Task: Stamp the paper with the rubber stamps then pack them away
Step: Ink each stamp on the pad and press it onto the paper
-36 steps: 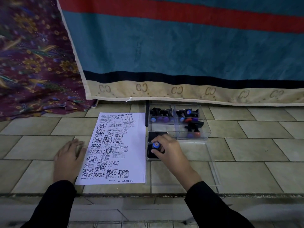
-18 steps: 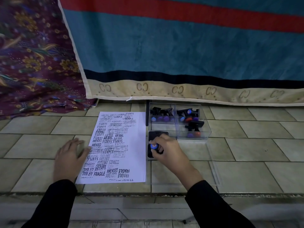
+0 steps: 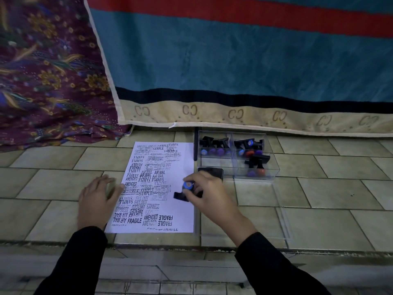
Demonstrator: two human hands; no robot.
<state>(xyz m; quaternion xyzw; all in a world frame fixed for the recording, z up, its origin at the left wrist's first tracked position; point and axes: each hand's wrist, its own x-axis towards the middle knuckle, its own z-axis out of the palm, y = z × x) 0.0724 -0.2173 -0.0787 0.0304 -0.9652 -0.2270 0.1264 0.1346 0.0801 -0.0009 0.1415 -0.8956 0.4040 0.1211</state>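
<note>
Now curled round a blue-capped rubber stamp (image 3: 185, 191), the fingers (image 3: 196, 177) of the right hand (image 3: 210, 194) have carried it off the ink pad (image 3: 210, 171), where it sat a second ago, to the paper (image 3: 184, 218)'s right margin; whether it touches cannot be told. Freshly inked, it looks set for another impression. The left hand (image 3: 96, 199) lies flat, fingers straight, on the sheet's left edge. Blank room remains down the right side; the clear box (image 3: 274, 173) of stamps stands just beyond the pad.

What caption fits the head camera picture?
Right hand holds a stamp over the paper; left hand at its edge.
</note>
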